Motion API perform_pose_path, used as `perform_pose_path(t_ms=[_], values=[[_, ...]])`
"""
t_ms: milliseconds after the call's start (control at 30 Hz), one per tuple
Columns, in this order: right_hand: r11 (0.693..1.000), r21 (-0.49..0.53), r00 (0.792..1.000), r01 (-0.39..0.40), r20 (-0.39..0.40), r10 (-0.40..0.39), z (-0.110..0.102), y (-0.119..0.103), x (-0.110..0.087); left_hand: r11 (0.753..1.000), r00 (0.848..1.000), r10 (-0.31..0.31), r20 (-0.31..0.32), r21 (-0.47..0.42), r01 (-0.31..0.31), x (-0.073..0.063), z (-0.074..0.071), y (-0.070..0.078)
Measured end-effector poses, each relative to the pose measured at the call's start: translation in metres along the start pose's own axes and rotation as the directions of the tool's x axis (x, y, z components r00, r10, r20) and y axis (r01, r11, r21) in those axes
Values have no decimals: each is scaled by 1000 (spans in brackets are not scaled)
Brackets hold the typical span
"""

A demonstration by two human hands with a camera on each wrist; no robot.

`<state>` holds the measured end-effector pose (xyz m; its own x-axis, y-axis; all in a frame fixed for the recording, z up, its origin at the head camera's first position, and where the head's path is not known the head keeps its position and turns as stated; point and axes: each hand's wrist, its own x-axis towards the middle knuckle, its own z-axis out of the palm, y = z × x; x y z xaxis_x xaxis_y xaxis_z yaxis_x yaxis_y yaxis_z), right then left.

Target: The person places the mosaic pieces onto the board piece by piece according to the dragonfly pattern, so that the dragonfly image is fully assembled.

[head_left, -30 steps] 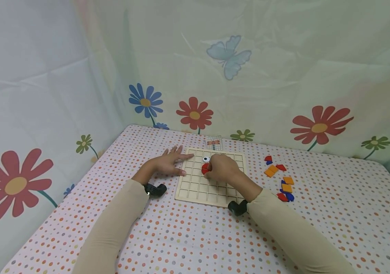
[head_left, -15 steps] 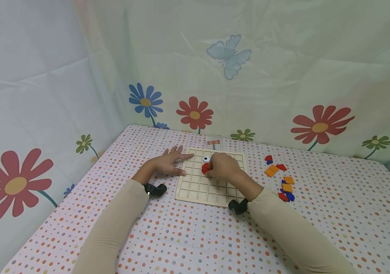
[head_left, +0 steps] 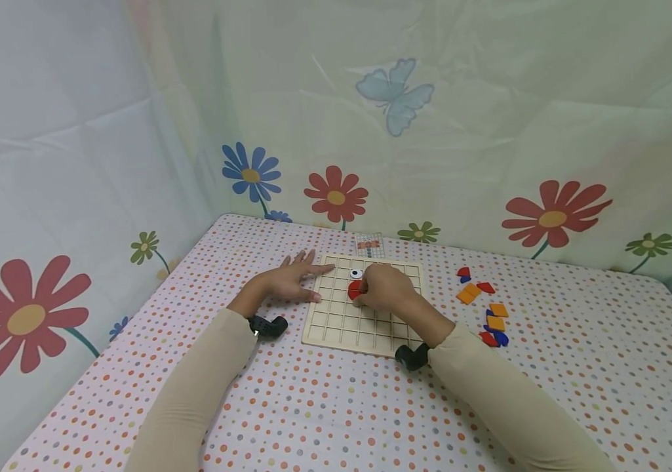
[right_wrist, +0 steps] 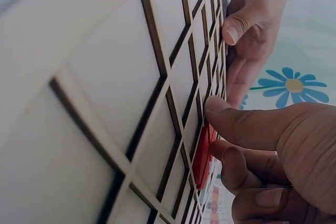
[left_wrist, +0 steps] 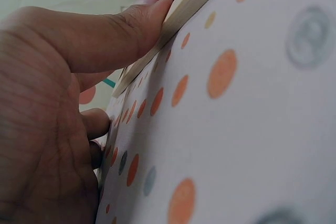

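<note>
Head view: soft, even light; faint glare on the curtain [head_left: 459, 144] behind the board [head_left: 347, 324]. Wrist views: dimmer; left shows a shadow on the bench [left_wrist: 247, 140] beside the board, right has the board's near edge blurred.

A pale backdrop sheet [head_left: 288, 85] hangs behind the worktop [head_left: 306, 413] and along its left side, printed with a light-blue butterfly [head_left: 396, 98] above red, blue and green flowers [head_left: 336, 198]. A white tablecloth [head_left: 595, 354] with scattered orange, yellowish and grey dots covers the worktop.
</note>
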<state>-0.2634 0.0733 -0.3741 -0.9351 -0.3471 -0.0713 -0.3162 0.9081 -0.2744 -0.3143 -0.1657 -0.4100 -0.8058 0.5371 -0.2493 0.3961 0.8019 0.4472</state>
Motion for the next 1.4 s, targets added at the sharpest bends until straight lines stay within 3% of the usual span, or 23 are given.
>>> perform_pose_path(t_ms=[700, 867, 1100, 1400], values=[[1000, 9, 1000, 20, -15, -20, -2, 2, -4, 1000, 1000, 9, -6, 1, -9, -1, -1, 4], [999, 31, 1000, -8, -22, 9, -1, 2, -7, 1000, 1000, 1, 0, 6, -1, -2, -1, 2], [998, 56, 998, -39, -50, 41, -6, 10, -28, 1000, 1000, 22, -11, 5, -22, 0, 2, -2], [992, 103, 989, -76, -118, 89, -21, 49, -56, 1000, 1000, 24, -12, 10, -24, -1, 3, -2]])
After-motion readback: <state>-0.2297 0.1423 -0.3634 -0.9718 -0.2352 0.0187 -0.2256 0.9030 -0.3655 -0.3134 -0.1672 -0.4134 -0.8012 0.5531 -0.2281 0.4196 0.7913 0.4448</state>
